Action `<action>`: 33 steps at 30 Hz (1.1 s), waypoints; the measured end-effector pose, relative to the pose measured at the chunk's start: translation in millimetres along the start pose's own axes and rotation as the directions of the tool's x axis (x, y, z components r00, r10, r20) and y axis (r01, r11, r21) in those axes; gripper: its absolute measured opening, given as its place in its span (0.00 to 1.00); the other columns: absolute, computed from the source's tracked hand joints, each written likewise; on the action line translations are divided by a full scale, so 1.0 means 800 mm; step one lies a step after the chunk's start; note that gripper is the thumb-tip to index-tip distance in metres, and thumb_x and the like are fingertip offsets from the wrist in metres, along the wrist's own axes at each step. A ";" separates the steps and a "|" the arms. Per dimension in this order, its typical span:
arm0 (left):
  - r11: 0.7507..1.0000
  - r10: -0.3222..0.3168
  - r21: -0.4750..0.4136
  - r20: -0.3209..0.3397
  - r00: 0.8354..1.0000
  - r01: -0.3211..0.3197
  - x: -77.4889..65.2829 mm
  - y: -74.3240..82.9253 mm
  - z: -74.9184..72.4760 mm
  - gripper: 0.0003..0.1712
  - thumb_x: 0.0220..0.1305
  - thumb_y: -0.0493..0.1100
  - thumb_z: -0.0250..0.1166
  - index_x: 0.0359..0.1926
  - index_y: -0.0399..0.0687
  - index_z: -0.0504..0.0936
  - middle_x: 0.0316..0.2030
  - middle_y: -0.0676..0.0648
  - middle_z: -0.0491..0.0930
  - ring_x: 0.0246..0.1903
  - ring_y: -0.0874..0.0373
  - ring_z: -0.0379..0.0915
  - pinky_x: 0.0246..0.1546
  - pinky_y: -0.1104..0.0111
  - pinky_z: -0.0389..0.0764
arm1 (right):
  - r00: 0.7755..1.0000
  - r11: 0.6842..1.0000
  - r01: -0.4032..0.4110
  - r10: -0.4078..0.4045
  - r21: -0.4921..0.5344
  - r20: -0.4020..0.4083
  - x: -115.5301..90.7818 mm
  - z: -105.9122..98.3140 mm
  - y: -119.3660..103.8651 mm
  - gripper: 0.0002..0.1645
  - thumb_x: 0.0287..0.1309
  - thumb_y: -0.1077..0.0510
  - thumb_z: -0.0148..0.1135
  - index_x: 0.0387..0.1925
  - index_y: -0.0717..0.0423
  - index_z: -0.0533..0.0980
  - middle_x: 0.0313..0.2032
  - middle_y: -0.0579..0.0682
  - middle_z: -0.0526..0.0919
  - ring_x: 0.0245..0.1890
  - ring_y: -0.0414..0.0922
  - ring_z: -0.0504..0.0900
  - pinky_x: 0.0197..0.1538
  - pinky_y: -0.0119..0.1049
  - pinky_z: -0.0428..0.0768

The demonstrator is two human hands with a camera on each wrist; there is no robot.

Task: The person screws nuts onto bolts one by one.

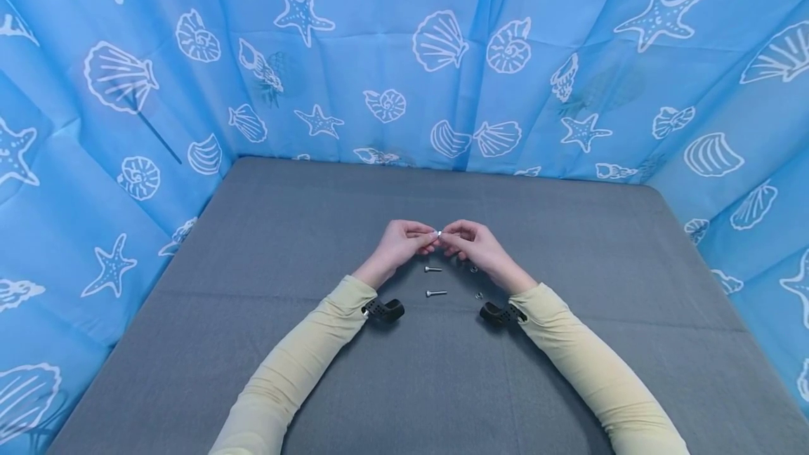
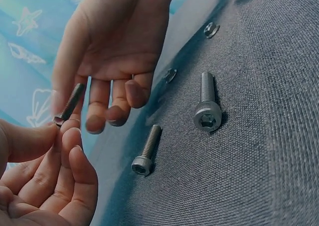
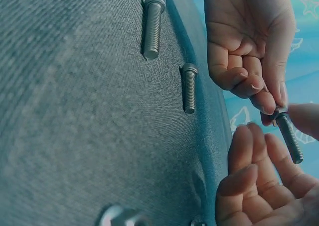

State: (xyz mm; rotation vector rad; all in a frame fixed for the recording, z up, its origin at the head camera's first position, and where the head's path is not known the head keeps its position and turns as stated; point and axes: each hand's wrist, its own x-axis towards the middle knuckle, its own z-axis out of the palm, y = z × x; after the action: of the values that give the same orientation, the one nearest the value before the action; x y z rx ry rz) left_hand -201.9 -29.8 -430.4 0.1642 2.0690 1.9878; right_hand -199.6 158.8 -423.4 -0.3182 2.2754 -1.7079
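Observation:
My left hand (image 1: 399,243) pinches a small bolt (image 2: 72,102) near its head end, between thumb and fingertips. The threaded shank (image 3: 291,141) points away from those fingers, and the head is mostly hidden by them. Around the shank, close to the left fingertips, sits a shiny nut (image 3: 279,115). My right hand (image 1: 475,243) meets the left over the table, its thumb and forefinger on either side of the bolt at the nut. Its other fingers are loosely bent in the left wrist view.
Two socket-head bolts, a larger one (image 2: 207,104) and a smaller one (image 2: 147,149), lie on the grey cloth-covered table (image 1: 284,230) below the hands. Two flange nuts (image 2: 211,30) (image 2: 170,75) lie to their right. A blue shell-patterned curtain (image 1: 379,55) surrounds the table.

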 end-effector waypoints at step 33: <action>1.000 -0.010 -0.020 -0.002 1.000 0.010 0.003 -0.006 -0.001 0.11 0.64 0.36 0.64 0.44 0.31 0.83 0.33 0.42 0.85 0.29 0.59 0.81 0.36 0.64 0.85 | 1.000 1.000 0.005 -0.005 -0.014 -0.011 0.004 0.001 0.006 0.17 0.62 0.55 0.64 0.47 0.63 0.77 0.38 0.64 0.82 0.34 0.54 0.80 0.27 0.35 0.77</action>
State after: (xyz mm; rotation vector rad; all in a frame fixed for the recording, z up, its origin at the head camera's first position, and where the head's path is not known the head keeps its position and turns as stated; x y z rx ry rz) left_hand -203.6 -30.1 -435.4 0.1479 2.0470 2.0031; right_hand -202.2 158.2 -428.2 -0.3186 2.2973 -1.7015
